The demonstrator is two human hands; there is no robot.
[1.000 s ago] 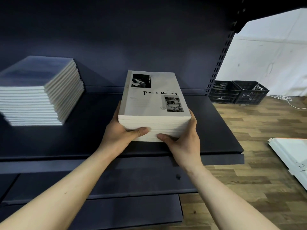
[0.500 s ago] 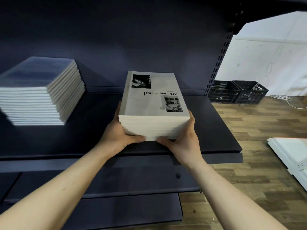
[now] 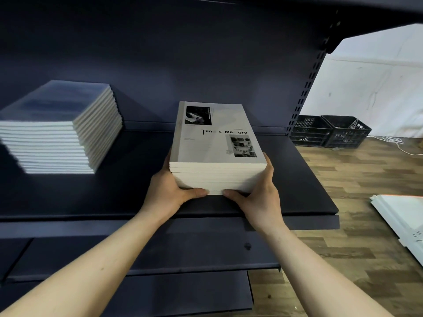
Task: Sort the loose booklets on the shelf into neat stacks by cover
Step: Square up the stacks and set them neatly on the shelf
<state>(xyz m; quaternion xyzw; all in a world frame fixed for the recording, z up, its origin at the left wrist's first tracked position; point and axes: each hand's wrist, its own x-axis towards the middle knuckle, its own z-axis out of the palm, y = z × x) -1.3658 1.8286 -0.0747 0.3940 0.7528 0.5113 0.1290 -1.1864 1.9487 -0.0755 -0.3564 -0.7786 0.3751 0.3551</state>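
Toward the shelf's (image 3: 128, 197) left end, well apart from the rest: a squared stack of blue-covered booklets (image 3: 57, 126). Near the front edge at the middle, a pale stack of "Time & Memory" booklets (image 3: 217, 156), clasped by left hand (image 3: 169, 193) and right hand (image 3: 258, 197), thumbs on its near face, other fingers hidden behind its sides. Beyond the right end, on the wooden floor (image 3: 357, 179), two black crates (image 3: 329, 131).

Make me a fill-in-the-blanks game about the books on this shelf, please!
1. The stack of grey booklets is held by ___ hands.
2. The stack with blue covers lies to the ___ of it.
3. Both stacks sit on a dark ___.
4. Black ___ stand on the wooden floor.

Missing words: two; left; shelf; crates
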